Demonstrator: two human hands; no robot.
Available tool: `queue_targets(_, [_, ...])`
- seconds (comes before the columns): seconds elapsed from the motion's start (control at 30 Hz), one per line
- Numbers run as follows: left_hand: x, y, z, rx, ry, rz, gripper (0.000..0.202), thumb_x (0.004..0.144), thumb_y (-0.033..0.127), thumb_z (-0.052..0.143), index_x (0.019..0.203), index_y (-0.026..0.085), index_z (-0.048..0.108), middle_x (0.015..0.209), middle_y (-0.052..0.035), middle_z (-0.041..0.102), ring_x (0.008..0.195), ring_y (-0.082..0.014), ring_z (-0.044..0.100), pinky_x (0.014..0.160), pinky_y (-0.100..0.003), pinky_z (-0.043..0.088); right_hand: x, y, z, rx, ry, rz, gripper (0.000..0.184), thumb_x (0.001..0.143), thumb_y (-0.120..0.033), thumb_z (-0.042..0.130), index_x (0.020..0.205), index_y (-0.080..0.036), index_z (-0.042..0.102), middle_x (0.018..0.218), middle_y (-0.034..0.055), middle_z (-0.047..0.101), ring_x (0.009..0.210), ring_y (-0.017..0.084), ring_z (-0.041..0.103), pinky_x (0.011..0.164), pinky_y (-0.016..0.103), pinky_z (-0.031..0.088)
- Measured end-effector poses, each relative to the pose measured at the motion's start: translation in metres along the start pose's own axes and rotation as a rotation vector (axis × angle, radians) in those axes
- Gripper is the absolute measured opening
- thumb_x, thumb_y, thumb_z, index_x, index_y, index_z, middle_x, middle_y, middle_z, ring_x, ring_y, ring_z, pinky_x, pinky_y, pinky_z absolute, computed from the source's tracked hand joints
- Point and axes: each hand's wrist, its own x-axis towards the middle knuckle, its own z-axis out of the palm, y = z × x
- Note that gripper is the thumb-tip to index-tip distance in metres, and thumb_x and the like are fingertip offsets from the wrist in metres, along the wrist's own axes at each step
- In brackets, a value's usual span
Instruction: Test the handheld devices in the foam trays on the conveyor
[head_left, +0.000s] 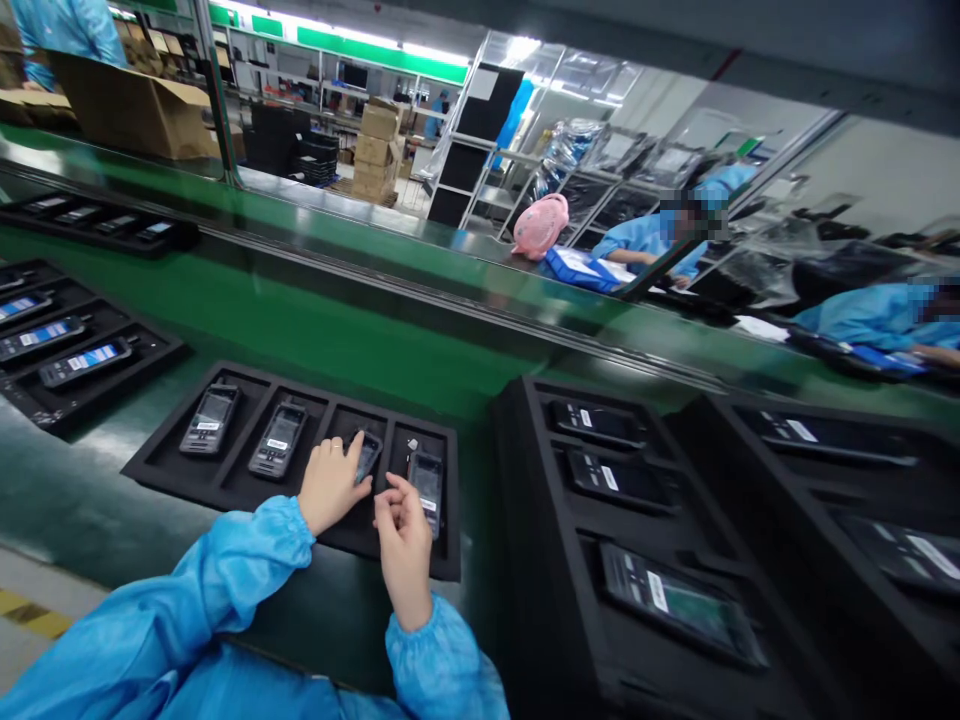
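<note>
In the head view, a black foam tray (pixel 217 493) with compartments holds several dark handheld devices with antennas and small screens. Over the third handheld device (pixel 367 452) lies my left hand (pixel 330 487), index finger stretched along it and thumb apart at its lower edge; the hand covers much of the device. Beside the fourth handheld device (pixel 427 480) is my right hand (pixel 405 530), its fingers curled and thumb close to them; whether something small is between them is hidden. Another device (pixel 277 440) and one more (pixel 211 418) lie face up to the left, with white labels.
Stacked black foam trays (pixel 551 560) with more devices rise on the right. Another tray (pixel 161 350) of devices with lit screens lies left. Behind runs a green conveyor (pixel 337 310) with a metal rail. A pink fan (pixel 541 226), a cardboard box (pixel 135 105) and co-workers in blue are beyond.
</note>
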Motion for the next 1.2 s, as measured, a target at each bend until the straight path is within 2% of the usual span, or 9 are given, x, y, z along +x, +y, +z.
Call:
queue_targets(0.13, [0.001,-0.003,-0.017,-0.229,-0.057,-0.037,0.066,0.084,0.039,0.056,0.146,0.023,0.040,0.106,-0.0089,0.057,0.093,-0.0262,0.058,0.092,-0.043,0.043,-0.001,-0.009,0.001,-0.002,-0.067,-0.060,0.022,0.083,-0.035,0.066,0.100,-0.020,0.068,0.087,0.0020,0.065,0.077,0.014,0.062,0.072,0.028,0.054])
queue_targets(0.23, [-0.007,0.000,-0.031,-0.453,-0.142,-0.057,0.059,0.092,0.041,0.039,0.148,0.023,0.036,0.100,-0.0051,0.059,0.089,-0.0207,0.060,0.085,-0.036,0.047,-0.006,-0.018,0.001,0.037,-0.153,-0.129,0.018,0.081,-0.030,0.069,0.097,-0.023,0.070,0.092,0.0024,0.065,0.085,0.016,0.063,0.079,0.030,0.053])
queue_targets(0.4, [-0.024,0.002,-0.030,-0.992,-0.323,-0.097,0.068,0.083,0.035,0.051,0.147,0.022,0.035,0.104,-0.0050,0.058,0.099,-0.0224,0.055,0.095,-0.038,0.039,-0.012,-0.022,0.004,0.071,-0.140,-0.175,0.006,0.080,-0.028,0.070,0.082,-0.023,0.070,0.082,0.0009,0.065,0.079,0.015,0.062,0.073,0.028,0.052])
queue_targets(0.57, [-0.030,0.000,-0.020,-1.067,-0.394,-0.093,0.071,0.081,0.033,0.055,0.148,0.025,0.034,0.109,-0.0056,0.058,0.105,-0.0246,0.052,0.099,-0.040,0.035,-0.012,-0.016,0.009,0.081,-0.040,-0.076,0.015,0.078,-0.032,0.072,0.077,-0.021,0.062,0.071,-0.0027,0.059,0.066,0.012,0.058,0.062,0.024,0.050])
queue_targets(0.67, [-0.032,0.003,-0.018,-1.079,-0.303,-0.122,0.072,0.085,0.036,0.055,0.151,0.026,0.028,0.111,-0.0061,0.057,0.111,-0.0243,0.052,0.104,-0.039,0.034,-0.013,-0.013,0.010,0.096,-0.016,-0.045,0.020,0.083,-0.039,0.067,0.090,-0.021,0.064,0.088,0.0021,0.065,0.079,0.015,0.063,0.070,0.026,0.054])
queue_targets(0.8, [-0.032,0.004,-0.020,-1.114,-0.152,-0.143,0.078,0.087,0.042,0.057,0.153,0.031,0.017,0.121,-0.0068,0.054,0.110,-0.0233,0.057,0.104,-0.040,0.039,-0.016,-0.008,0.013,0.298,-0.206,0.097,0.043,0.082,-0.045,0.068,0.121,-0.026,0.060,0.127,0.0083,0.061,0.108,0.022,0.063,0.088,0.035,0.055])
queue_targets(0.9, [-0.031,0.003,-0.021,-1.153,-0.138,-0.130,0.080,0.087,0.043,0.059,0.153,0.035,0.014,0.125,-0.0065,0.051,0.113,-0.0235,0.057,0.106,-0.041,0.039,-0.018,-0.005,0.017,0.454,-0.318,0.185,0.065,0.077,-0.045,0.074,0.135,-0.031,0.049,0.140,0.0081,0.054,0.116,0.024,0.061,0.096,0.041,0.054])
queue_targets(1.03, [-0.033,0.004,-0.021,-1.120,-0.192,-0.093,0.084,0.087,0.040,0.062,0.154,0.034,0.012,0.120,-0.0061,0.052,0.112,-0.0222,0.057,0.107,-0.040,0.038,-0.017,-0.003,0.019,0.509,-0.255,0.220,0.060,0.080,-0.043,0.072,0.135,-0.033,0.049,0.139,0.0042,0.057,0.129,0.022,0.053,0.111,0.041,0.043])
queue_targets(1.2, [-0.036,0.007,-0.022,-1.084,-0.252,-0.087,0.080,0.087,0.037,0.062,0.154,0.034,0.018,0.126,-0.0060,0.051,0.116,-0.0221,0.052,0.107,-0.036,0.037,-0.015,-0.005,0.018,0.537,-0.228,0.236,0.058,0.080,-0.043,0.073,0.133,-0.031,0.052,0.136,0.0036,0.060,0.127,0.021,0.055,0.111,0.040,0.043])
